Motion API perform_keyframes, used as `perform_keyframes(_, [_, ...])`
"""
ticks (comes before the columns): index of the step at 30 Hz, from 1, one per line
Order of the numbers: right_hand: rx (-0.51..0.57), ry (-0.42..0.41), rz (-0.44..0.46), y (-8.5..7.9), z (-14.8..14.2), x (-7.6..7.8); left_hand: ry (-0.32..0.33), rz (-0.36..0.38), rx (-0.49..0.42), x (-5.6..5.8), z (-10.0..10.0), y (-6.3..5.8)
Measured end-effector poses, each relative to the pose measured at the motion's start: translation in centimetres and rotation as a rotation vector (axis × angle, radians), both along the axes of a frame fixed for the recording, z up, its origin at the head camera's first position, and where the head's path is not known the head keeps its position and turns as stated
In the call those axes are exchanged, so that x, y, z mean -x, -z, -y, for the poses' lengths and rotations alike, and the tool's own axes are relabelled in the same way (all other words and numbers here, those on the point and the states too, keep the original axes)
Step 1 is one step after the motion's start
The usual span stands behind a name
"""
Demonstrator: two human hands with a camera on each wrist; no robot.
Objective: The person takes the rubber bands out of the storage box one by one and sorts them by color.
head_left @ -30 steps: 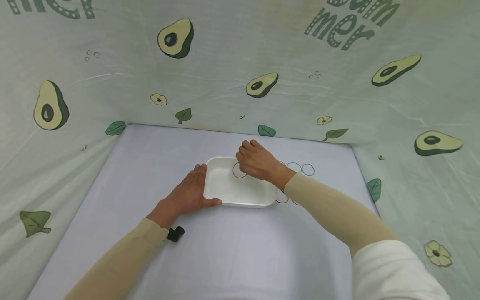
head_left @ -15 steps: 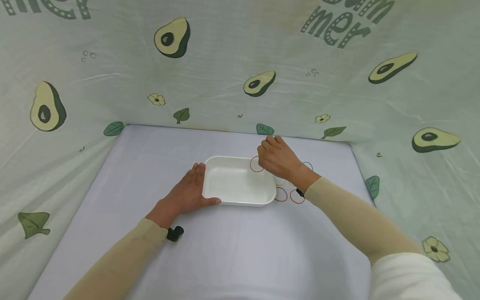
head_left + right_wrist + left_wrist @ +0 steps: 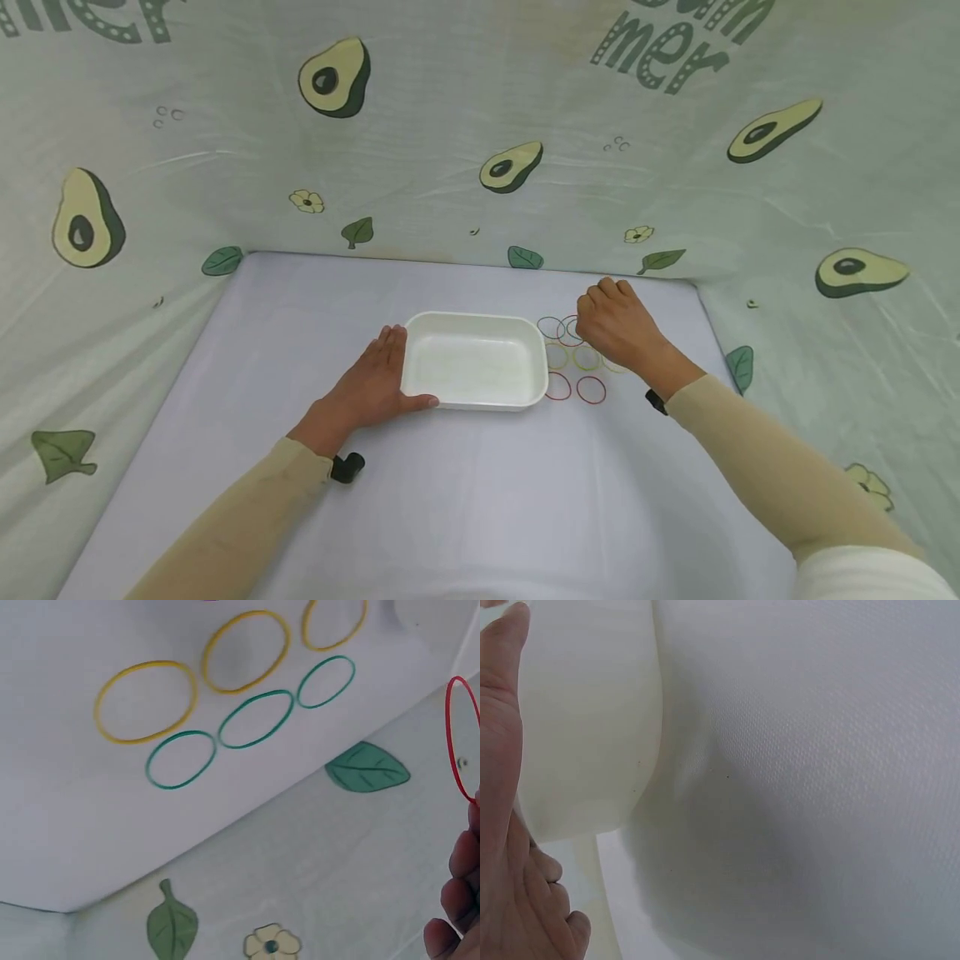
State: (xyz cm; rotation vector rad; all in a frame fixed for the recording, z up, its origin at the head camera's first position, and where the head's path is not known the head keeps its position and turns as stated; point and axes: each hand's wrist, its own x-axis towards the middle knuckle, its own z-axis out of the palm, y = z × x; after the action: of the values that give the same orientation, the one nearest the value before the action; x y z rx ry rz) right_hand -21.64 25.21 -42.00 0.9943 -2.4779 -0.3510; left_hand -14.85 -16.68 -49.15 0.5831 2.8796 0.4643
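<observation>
A shallow white tray (image 3: 476, 407) lies on the white cloth. My left hand (image 3: 371, 382) rests at its left end, fingers straight along the side and thumb on the near rim. In the left wrist view the tray's outer wall (image 3: 592, 712) shows beside that hand. My right hand (image 3: 621, 323) is raised over the far right of the tray. It pinches a red rubber band (image 3: 448, 727), which hangs as a loop from the fingertips in the right wrist view. Below it lie yellow rubber bands (image 3: 139, 742) and green rubber bands (image 3: 174, 787) in rows.
Two red rubber bands (image 3: 591, 403) lie in the near row, right of the tray. A curtain (image 3: 420, 167) printed with avocados and leaves rises behind the table (image 3: 465, 500) and along both sides. Each wrist carries a small black camera (image 3: 348, 467).
My right hand has moved right with the red rubber band, from above the tray to above the rows of bands. My left hand keeps its place on the tray.
</observation>
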Motion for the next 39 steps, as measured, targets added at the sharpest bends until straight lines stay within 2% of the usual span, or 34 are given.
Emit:
perform_keyframes(4, [-0.012,0.011,-0.003,0.4,-2.6,-1.1,0.003,0.007,-0.004,0.0,0.0,0.1])
perform_keyframes(10, [0.005,-0.047,0.003,1.3,-5.4,-3.0,0.003,0.018,-0.011,0.0,0.0,0.1])
perform_keyframes(13, [-0.005,-0.036,0.076,2.0,-6.4,-3.9,0.005,0.011,-0.019,0.0,0.0,0.0])
perform_keyframes(18, [-0.067,0.054,0.253,4.0,-7.9,-5.0,0.001,0.010,-0.012,-0.1,0.0,0.0])
perform_keyframes(21, [-0.112,0.109,0.288,5.2,-8.7,-5.3,0.000,0.012,-0.013,-0.1,0.0,0.0])
perform_keyframes(26, [-0.139,0.170,0.259,6.3,-9.6,-5.1,-0.004,0.011,-0.017,-0.1,0.0,0.0])
perform_keyframes(39, [-0.127,0.187,0.271,7.4,-9.7,-4.9,-0.003,0.024,-0.013,0.1,-0.1,0.1])
